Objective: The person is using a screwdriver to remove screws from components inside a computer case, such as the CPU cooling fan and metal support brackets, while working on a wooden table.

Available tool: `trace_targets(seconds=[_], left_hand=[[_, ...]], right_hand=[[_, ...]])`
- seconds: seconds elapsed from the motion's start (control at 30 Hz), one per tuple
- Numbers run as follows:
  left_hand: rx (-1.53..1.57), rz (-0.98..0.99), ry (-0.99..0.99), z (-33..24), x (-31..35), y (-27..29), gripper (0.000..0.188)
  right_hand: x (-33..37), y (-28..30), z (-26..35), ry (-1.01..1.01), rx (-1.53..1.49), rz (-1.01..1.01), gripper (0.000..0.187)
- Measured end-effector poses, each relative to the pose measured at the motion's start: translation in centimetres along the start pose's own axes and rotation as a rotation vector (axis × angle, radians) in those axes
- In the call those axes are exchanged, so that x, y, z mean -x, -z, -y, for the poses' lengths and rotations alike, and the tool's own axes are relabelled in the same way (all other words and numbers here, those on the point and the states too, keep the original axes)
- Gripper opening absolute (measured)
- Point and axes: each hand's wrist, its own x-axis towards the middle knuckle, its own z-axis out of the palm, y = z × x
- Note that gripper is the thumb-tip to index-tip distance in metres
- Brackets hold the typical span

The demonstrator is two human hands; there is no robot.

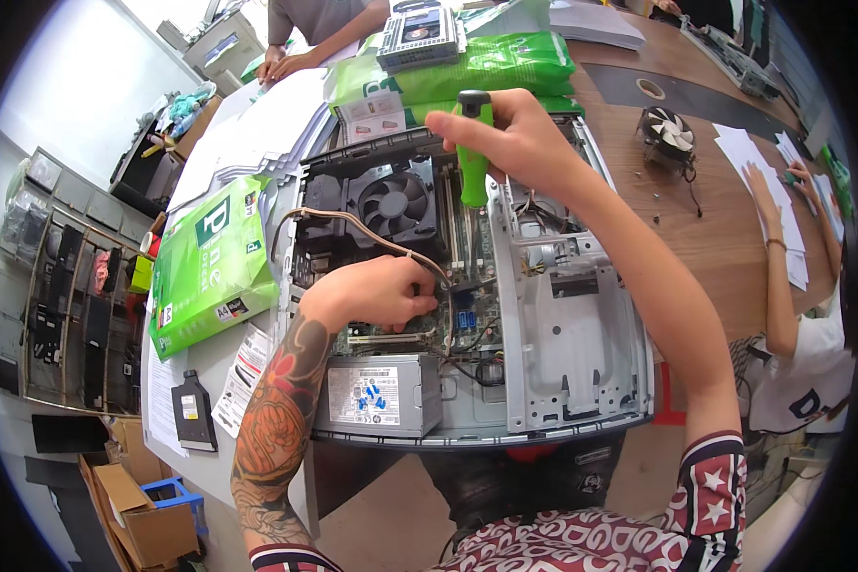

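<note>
While your right hand wraps closed around the green plastic handle of a screwdriver, holding it upright with its tip down into the open computer case, your left hand pinches a beige sleeved cable near the motherboard, seemingly to keep it clear of the tool. That grey sheet-metal case sits at the near edge of the tabletop, black finned cooler fan toward its far end, boxy power supply nearest you. Glossy green paper reams lie along its left side.

White wall, brown wooden table, grey shelf rack, cardboard boxes
</note>
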Motion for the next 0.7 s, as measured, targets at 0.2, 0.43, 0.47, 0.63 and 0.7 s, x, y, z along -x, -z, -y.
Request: trace_targets(seconds=[0.2,0.43,0.47,0.63,0.7], left_hand=[[0.017,0.004,-0.013,0.2,-0.1,0.0,0.026],[0.011,-0.003,-0.009,0.3,-0.2,-0.1,0.027],[0.013,-0.003,-0.004,0.3,-0.2,-0.1,0.027],[0.002,-0.012,0.002,0.1,0.1,0.0,0.027],[0.002,-0.009,0.003,0.2,-0.1,-0.1,0.027]], right_hand=[[0.1,-0.7,-0.2,0.315,0.41,-0.012,0.037],[-0.2,-0.6,-0.9,0.227,0.249,-0.07,0.028],[-0.1,-0.6,-0.8,0.228,0.25,-0.066,0.028],[0.0,-0.7,-0.6,0.222,0.189,-0.046,0.028],[0.1,-0.8,-0.6,0.193,0.209,-0.031,0.028]])
